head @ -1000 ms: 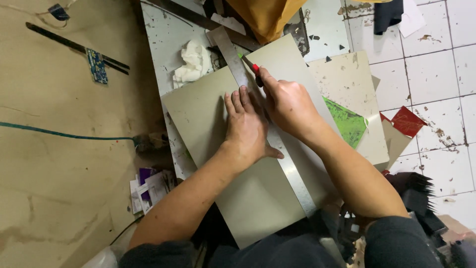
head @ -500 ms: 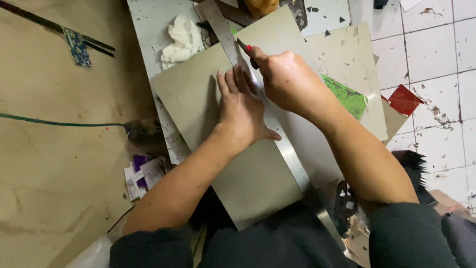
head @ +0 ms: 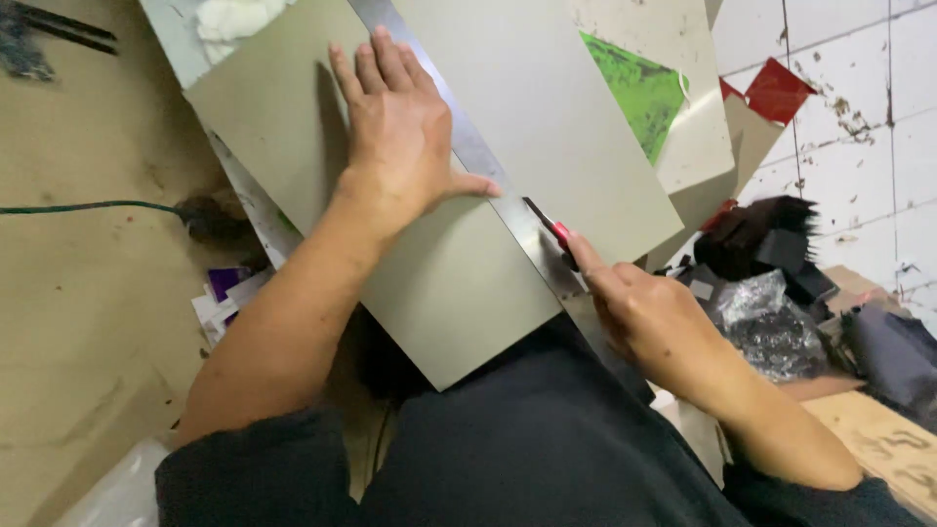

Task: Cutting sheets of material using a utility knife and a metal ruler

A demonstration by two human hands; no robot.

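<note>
A large grey-green board (head: 459, 293) lies across my lap and the floor. A long steel ruler (head: 488, 166) runs diagonally over it. My left hand (head: 400, 137) presses flat on the ruler and board, fingers spread. My right hand (head: 654, 317) grips a red and black utility knife (head: 549, 226), its tip against the ruler's edge near the board's near end. A second strip of board (head: 547, 107) lies on the far side of the ruler.
A green scrap (head: 639, 88) and a red scrap (head: 776, 90) lie on other boards at the right, by white floor tiles. A green cable (head: 88, 207) crosses the brown floor at left. Black plastic and bags (head: 771, 322) pile up at right. White rag (head: 234, 15) at top.
My right hand has drawn the knife along the ruler from the far end toward my body. The left hand stays pressed on the ruler. The camera has tilted closer.
</note>
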